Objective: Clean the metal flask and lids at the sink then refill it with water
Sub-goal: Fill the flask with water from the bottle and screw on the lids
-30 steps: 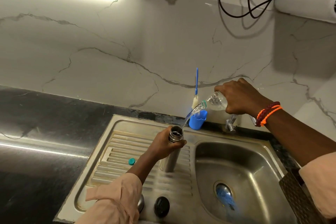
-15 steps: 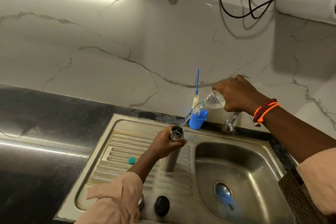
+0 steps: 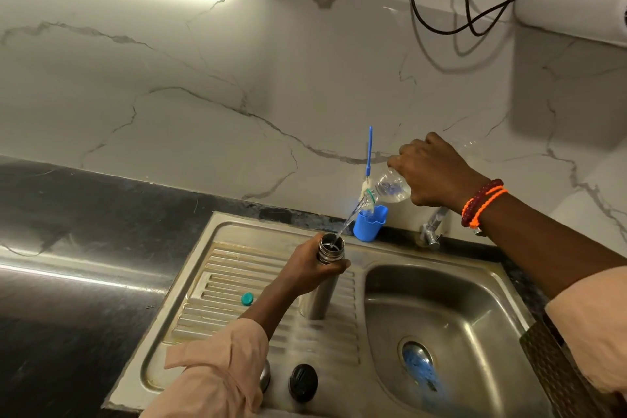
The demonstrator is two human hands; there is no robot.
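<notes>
Left hand (image 3: 307,270) is gripping the metal flask (image 3: 322,276) upright on the sink's drainboard (image 3: 217,285) to catch spills, while the right hand's (image 3: 436,171) fingers are wrapping the tilted plastic bottle (image 3: 386,188), pouring water in.

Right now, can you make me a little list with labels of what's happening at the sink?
left hand: grips the metal flask near its open mouth
flask: upright on the sink's drainboard
right hand: holds a tilted clear bottle
water: streaming from bottle into flask
teal cap: on the drainboard
black lid: at the sink's front edge
blue cup: behind the sink
</notes>
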